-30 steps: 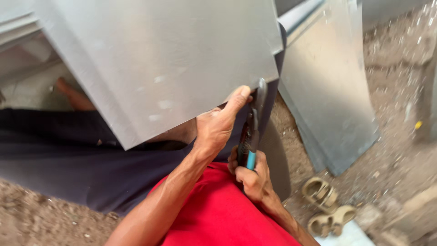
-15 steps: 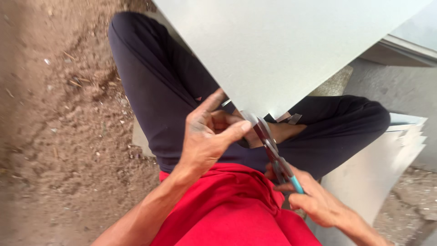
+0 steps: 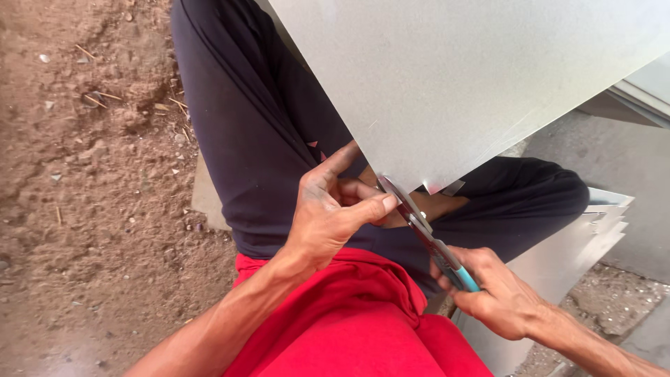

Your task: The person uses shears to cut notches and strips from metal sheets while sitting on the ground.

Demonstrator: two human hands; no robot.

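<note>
Your left hand now pinches lower edge of large grey metal sheet, frame centre; right hand clenched on blue-handled tin snips, blades moved onto edge.

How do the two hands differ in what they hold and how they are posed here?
The left hand pinches the lower edge of the grey metal sheet with thumb and fingers; the right hand is wrapped around the blue-handled snips. The left hand sits higher, at the sheet; the right is lower, beside the red shirt. Both are bare and work on the same sheet.
</note>
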